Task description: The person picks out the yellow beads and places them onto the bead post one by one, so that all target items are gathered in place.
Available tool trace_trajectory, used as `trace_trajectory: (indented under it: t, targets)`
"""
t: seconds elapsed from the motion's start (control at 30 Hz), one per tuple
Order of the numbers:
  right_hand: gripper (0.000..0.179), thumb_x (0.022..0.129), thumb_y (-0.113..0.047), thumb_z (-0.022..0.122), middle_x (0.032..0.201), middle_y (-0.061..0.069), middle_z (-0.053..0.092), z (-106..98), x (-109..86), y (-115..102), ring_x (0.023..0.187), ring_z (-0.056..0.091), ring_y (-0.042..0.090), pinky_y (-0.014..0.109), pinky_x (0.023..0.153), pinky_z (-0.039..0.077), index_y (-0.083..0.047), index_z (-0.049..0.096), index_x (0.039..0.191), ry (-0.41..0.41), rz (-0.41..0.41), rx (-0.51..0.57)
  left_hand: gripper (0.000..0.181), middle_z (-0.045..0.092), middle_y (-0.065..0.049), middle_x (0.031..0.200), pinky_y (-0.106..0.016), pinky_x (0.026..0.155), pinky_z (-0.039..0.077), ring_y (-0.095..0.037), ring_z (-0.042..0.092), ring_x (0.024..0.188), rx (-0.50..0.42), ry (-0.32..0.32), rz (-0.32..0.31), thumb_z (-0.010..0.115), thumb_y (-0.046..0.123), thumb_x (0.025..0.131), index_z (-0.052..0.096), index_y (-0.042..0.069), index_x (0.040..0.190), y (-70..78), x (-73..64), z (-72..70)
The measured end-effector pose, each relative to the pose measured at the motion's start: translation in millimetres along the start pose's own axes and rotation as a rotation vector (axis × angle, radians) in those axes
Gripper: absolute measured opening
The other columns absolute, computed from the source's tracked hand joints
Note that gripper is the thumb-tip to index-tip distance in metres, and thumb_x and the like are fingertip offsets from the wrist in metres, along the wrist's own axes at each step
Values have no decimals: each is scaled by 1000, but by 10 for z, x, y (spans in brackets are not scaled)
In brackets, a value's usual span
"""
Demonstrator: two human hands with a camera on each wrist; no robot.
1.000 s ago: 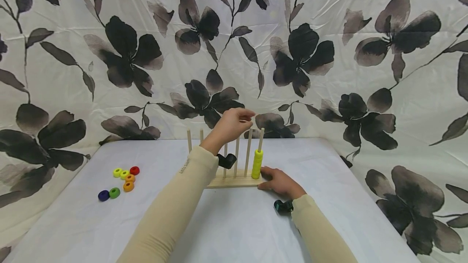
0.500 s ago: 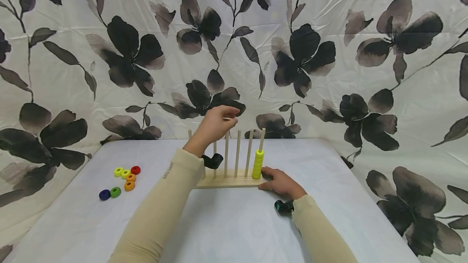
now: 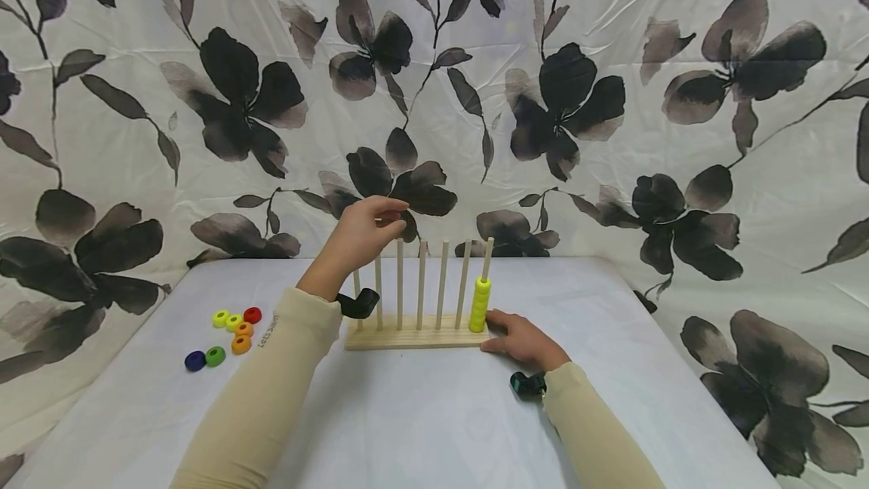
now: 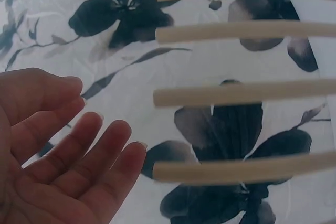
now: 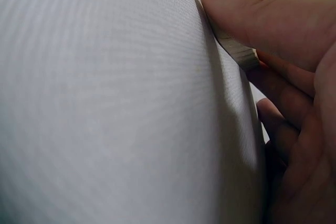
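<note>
A wooden peg stand (image 3: 417,337) with a row of upright pegs sits on the table; its rightmost peg carries a stack of yellow beads (image 3: 479,306). My right hand (image 3: 524,339) holds the stand's right end. In the right wrist view the thumb (image 5: 262,19) lies along the front edge of the base, with the other fingers round the end. Above the leftmost pegs my left hand (image 3: 358,236) is raised, holding nothing. Its fingers (image 4: 113,150) are loosely bent, just apart from the peg tips (image 4: 173,98) in the left wrist view.
Loose beads lie on the table's left side: yellow ones (image 3: 234,321), a red one (image 3: 252,315), orange ones (image 3: 241,344), a green one (image 3: 215,356) and a dark blue one (image 3: 194,361). A floral cloth (image 3: 468,172) hangs behind the white table (image 3: 421,421).
My left hand has moved left across the top of the pegs, from near the right end toward the left end, uncovering more of the stand. The right hand stays at the base.
</note>
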State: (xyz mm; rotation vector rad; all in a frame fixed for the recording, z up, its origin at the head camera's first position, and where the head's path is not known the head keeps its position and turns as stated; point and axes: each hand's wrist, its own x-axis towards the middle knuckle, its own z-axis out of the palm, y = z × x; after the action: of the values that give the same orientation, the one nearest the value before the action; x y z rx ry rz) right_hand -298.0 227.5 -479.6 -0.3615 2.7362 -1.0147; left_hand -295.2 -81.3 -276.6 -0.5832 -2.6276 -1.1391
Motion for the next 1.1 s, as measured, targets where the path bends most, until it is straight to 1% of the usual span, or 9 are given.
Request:
trace_trajectory:
  t: [0.2, 0.3, 0.37, 0.47, 0.57, 0.7, 0.83, 0.93, 1.1]
  targets:
    - [71, 82, -38, 74, 155, 7, 38, 5, -2, -4, 146, 28, 33, 56, 117, 24, -23, 46, 146, 2, 9, -1, 37, 55, -9, 136, -46, 96, 52, -31, 60, 119, 25, 12, -23, 59, 22, 97, 58, 15, 133, -113, -121, -162]
    - [72, 82, -39, 75, 155, 6, 37, 7, -4, -11, 146, 27, 32, 55, 118, 23, -23, 46, 146, -4, 28, 6, 37, 54, -11, 137, -48, 96, 51, -33, 59, 120, 44, 17, -32, 57, 22, 98, 57, 14, 134, -175, -180, -224]
    - [72, 82, -39, 75, 155, 7, 37, 10, -7, -16, 146, 28, 32, 56, 117, 24, -23, 46, 146, -4, 26, 7, 38, 54, -12, 137, -49, 97, 51, -34, 58, 121, 59, 19, -38, 57, 23, 98, 56, 13, 135, -222, -217, -256]
    - [72, 82, -38, 75, 155, 7, 38, 11, -10, -25, 146, 28, 33, 56, 117, 24, -23, 46, 145, -1, 20, 7, 40, 54, -12, 137, -50, 96, 51, -35, 59, 120, 85, 22, -51, 56, 24, 98, 55, 13, 136, -288, -262, -298]
    - [72, 81, -37, 76, 155, 7, 38, 12, -7, -27, 146, 28, 33, 56, 117, 24, -23, 46, 145, 4, 21, 13, 40, 54, -11, 137, -50, 96, 51, -34, 58, 120, 92, 22, -61, 57, 24, 98, 55, 14, 137, -347, -299, -340]
    - [73, 81, -38, 76, 155, 6, 38, 9, 10, -7, 146, 28, 32, 56, 117, 24, -23, 46, 145, 12, 29, 22, 41, 54, -12, 138, -50, 97, 50, -35, 57, 121, 89, 15, -68, 57, 23, 98, 54, 12, 137, -421, -345, -389]
    - [74, 79, -39, 77, 155, 6, 38, 10, 26, 12, 146, 28, 32, 56, 117, 25, -23, 47, 145, 16, 25, 23, 43, 54, -14, 138, -51, 98, 50, -35, 57, 122, 119, 19, -83, 56, 24, 98, 52, 10, 138, -512, -392, -431]
    - [74, 79, -40, 77, 155, 7, 38, 15, 27, 14, 146, 28, 33, 56, 117, 25, -23, 47, 145, 13, 22, 15, 45, 53, -14, 139, -52, 97, 50, -36, 56, 122, 135, 26, -100, 56, 25, 98, 50, 10, 139, -582, -434, -457]
    - [74, 80, -41, 76, 155, 7, 37, 14, 23, 23, 146, 28, 32, 56, 117, 25, -24, 46, 145, 2, 5, -8, 45, 54, -17, 137, -52, 98, 50, -37, 57, 121, 142, 26, -105, 55, 22, 98, 50, 7, 140, -687, -505, -489]
